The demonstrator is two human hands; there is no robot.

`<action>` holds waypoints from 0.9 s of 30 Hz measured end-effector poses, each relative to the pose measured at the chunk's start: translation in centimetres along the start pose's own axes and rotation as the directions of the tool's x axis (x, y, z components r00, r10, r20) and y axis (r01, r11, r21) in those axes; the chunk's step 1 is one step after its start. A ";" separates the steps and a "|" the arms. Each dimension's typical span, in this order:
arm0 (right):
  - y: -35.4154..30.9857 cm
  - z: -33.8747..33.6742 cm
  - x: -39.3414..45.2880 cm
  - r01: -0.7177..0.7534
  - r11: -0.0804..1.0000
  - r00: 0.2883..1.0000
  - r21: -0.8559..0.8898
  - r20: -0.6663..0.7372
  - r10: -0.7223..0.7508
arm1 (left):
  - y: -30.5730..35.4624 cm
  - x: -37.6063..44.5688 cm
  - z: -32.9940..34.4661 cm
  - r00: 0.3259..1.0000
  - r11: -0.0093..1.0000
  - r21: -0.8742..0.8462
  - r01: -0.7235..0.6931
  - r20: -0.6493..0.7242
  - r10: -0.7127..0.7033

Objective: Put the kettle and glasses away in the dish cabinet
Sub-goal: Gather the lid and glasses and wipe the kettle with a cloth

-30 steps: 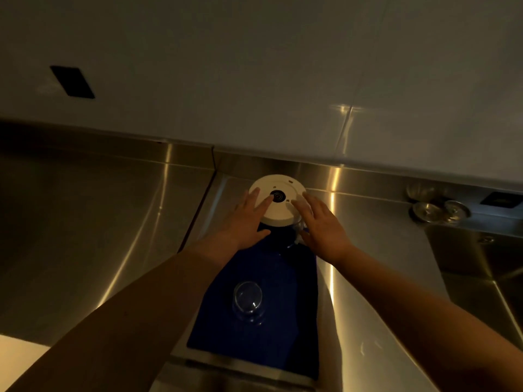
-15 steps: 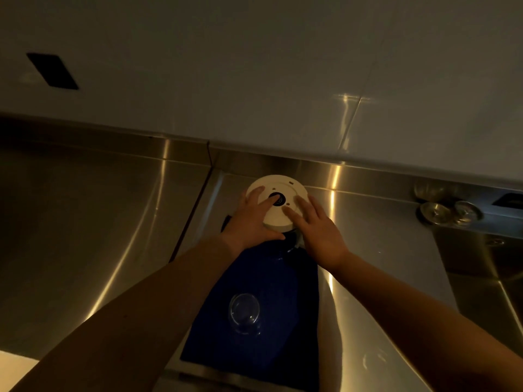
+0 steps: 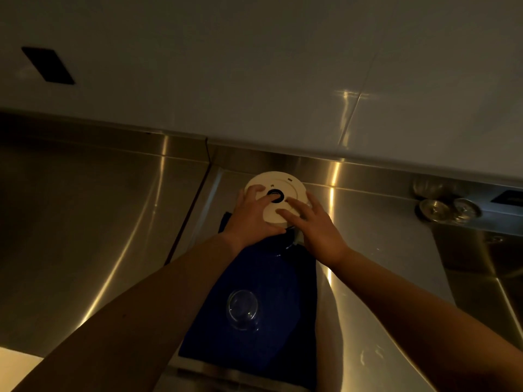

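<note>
Both hands now further onto kettle [image 3: 276,196]: left hand [image 3: 254,216] and right hand [image 3: 312,227] grip white disc, fingers curled over it. Kettle at far end of blue mat [image 3: 271,278] on steel table [image 3: 85,222]; glass [image 3: 242,309] upside-down, nearer.

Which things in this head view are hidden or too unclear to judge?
- Kettle: head view, only the round white top shows; both hands hide the body.
- Left hand and right hand: their grip below the rim is hidden.
- Glass on the blue mat: too dim to tell if upright.
</note>
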State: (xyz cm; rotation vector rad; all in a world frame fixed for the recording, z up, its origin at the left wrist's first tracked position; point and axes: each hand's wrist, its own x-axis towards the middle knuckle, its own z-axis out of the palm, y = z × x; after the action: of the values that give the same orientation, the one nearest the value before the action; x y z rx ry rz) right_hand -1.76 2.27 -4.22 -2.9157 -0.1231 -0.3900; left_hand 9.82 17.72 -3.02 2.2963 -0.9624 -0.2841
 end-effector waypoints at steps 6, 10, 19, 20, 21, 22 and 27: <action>0.0 -0.3 0.1 0.069 0.997 0.994 -0.029 0.087 -0.066 | 0.1 -0.3 0.0 1.000 1.000 0.002 0.008 0.012 -0.008; -0.1 -0.4 0.2 0.077 0.996 0.994 -0.037 0.083 -0.074 | 0.2 -0.3 0.0 1.000 1.000 -0.014 0.021 -0.006 -0.021; -0.6 -0.2 0.0 0.123 0.989 0.992 -0.077 0.037 -0.120 | 0.2 -1.1 -0.3 0.999 0.998 -0.060 0.012 -0.043 -0.015; -0.7 -0.3 0.0 0.129 0.989 0.991 -0.075 0.037 -0.126 | 0.3 -1.3 -0.4 0.999 0.998 -0.069 0.014 -0.050 -0.017; -0.7 -0.3 0.0 0.136 0.988 0.990 -0.078 0.038 -0.133 | 0.3 -1.5 -0.4 0.998 0.997 -0.077 0.015 -0.055 -0.020; -0.8 -0.4 -0.1 0.144 0.986 0.989 -0.081 0.040 -0.141 | 0.4 -1.7 -0.5 0.998 0.996 -0.086 0.017 -0.058 -0.022; -1.3 -0.8 -0.7 0.182 0.976 0.983 -0.122 0.032 -0.180 | 0.8 -3.0 -0.6 0.996 0.992 -0.125 0.013 -0.083 -0.023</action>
State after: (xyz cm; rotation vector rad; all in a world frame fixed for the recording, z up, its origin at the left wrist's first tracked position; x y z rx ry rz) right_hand -2.78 3.38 -3.37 -3.0419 -0.3834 -0.4101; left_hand 7.45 19.67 -2.19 2.1864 -0.8581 -0.2454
